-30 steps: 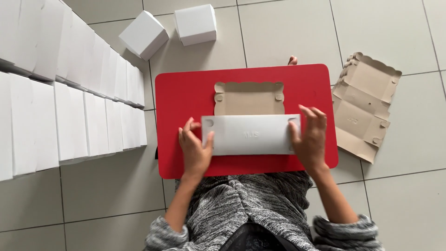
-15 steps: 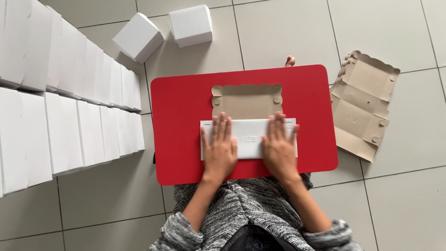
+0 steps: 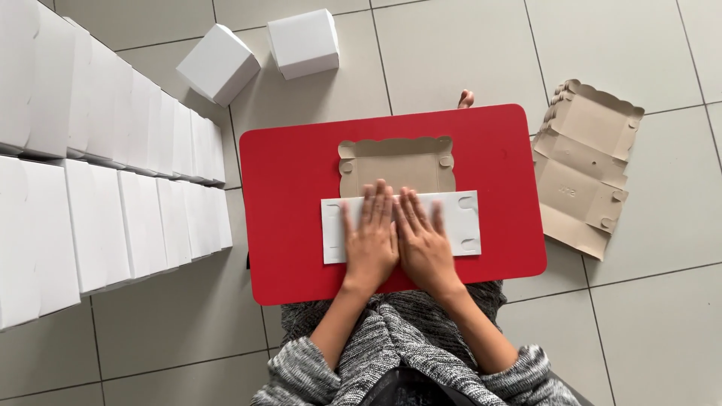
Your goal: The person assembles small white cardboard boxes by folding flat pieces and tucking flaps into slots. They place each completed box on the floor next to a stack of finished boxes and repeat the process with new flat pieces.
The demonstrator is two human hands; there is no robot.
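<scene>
Our left hand [image 3: 370, 244] and right hand [image 3: 425, 248] have slid inward from the ends, now lying flat and open, gripping nothing, pressing the folded white flap of the cardboard box blank [image 3: 398, 162] at the red tray's [image 3: 289, 173] near edge.

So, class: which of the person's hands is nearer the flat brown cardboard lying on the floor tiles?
Right. The right hand presses the folded white flap on the red tray, on the side towards the flat brown cardboard. The left hand lies beside it, farther away.

A red lap table [image 3: 293, 225] with rounded corners stands on a grey tiled floor [image 3: 662, 331]. A partly folded cardboard box blank [image 3: 398, 192] lies on it. On the floor: two white boxes [image 3: 301, 41], rows of white boxes [image 3: 105, 188], a flat cardboard blank [image 3: 587, 165].
</scene>
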